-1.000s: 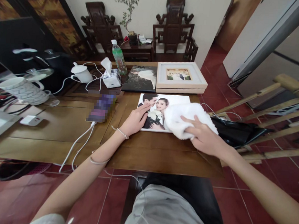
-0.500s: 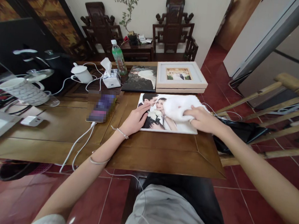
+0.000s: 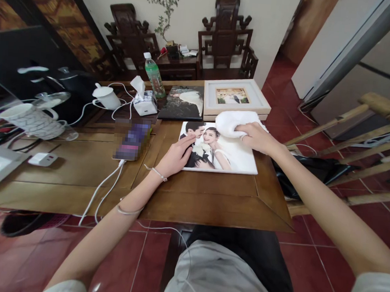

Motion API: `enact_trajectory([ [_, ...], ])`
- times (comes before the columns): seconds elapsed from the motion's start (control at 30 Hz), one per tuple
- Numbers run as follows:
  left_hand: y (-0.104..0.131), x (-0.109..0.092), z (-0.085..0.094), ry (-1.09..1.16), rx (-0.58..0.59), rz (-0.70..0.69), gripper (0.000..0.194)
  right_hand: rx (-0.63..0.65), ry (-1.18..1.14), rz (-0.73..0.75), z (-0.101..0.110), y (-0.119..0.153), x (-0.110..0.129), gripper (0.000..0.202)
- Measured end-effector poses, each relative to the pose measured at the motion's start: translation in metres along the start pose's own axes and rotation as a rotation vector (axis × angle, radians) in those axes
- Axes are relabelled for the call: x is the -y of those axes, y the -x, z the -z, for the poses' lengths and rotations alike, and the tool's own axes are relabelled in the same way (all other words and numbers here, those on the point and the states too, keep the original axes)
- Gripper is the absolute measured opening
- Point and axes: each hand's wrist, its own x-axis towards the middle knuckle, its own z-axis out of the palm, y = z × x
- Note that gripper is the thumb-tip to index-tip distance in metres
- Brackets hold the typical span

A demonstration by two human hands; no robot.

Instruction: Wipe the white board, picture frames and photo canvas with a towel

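A glossy wedding photo panel [image 3: 221, 155] lies flat on the wooden table [image 3: 204, 198]. My left hand [image 3: 177, 156] rests on the panel's left edge, palm down, with its fingers stretched out. Bunched in my right hand [image 3: 254, 137] is a white fluffy cloth [image 3: 234, 122], which lies over the panel's upper right edge. Behind the panel are a dark photo panel [image 3: 185, 102] and a pale framed picture [image 3: 232, 97]; the cloth reaches close to the frame's front edge.
Left of the panel, a phone [image 3: 133, 141] lies with white cables attached. Farther back stand a tissue box [image 3: 145, 102], a green-labelled bottle [image 3: 154, 76] and a lidded white cup [image 3: 107, 97]. A bamboo chair [image 3: 383, 116] stands at the right.
My right hand has moved the cloth up and to the left, from the panel's right part to its top edge, uncovering more of the picture. My left hand has stayed in place.
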Motion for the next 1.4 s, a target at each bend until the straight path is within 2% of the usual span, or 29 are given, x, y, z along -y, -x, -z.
enact_trajectory([
  [0.13,0.0,-0.001,-0.002,0.0,0.001,0.003,0.043,0.031,0.052,0.04,-0.005,0.033,0.02,0.048],
  [0.37,0.0,-0.003,-0.003,0.015,0.002,0.017,0.043,0.08,-0.015,0.144,-0.012,0.111,0.072,0.048],
  [0.5,0.001,-0.004,-0.003,0.012,0.006,0.018,0.043,0.14,-0.035,0.179,-0.015,0.128,0.094,0.052],
  [0.63,0.0,-0.003,-0.002,0.004,0.002,0.014,0.043,0.145,-0.032,0.172,-0.014,0.106,0.091,0.053],
  [0.93,0.0,0.0,-0.001,0.0,0.011,0.009,0.042,0.051,0.068,0.073,-0.01,-0.001,0.044,0.048],
  [1.07,0.0,0.0,-0.001,-0.001,0.005,0.009,0.042,0.024,0.027,0.045,-0.008,-0.033,0.032,0.043],
  [1.13,0.0,-0.001,0.0,0.003,0.003,0.01,0.042,0.033,0.019,0.036,-0.007,-0.039,0.03,0.042],
  [1.23,0.0,-0.001,0.0,0.005,0.01,0.011,0.043,0.024,0.001,0.048,-0.008,-0.033,0.034,0.046],
  [1.4,0.0,-0.001,0.0,0.01,0.011,0.006,0.042,0.076,0.036,0.084,-0.014,0.006,0.058,0.047],
])
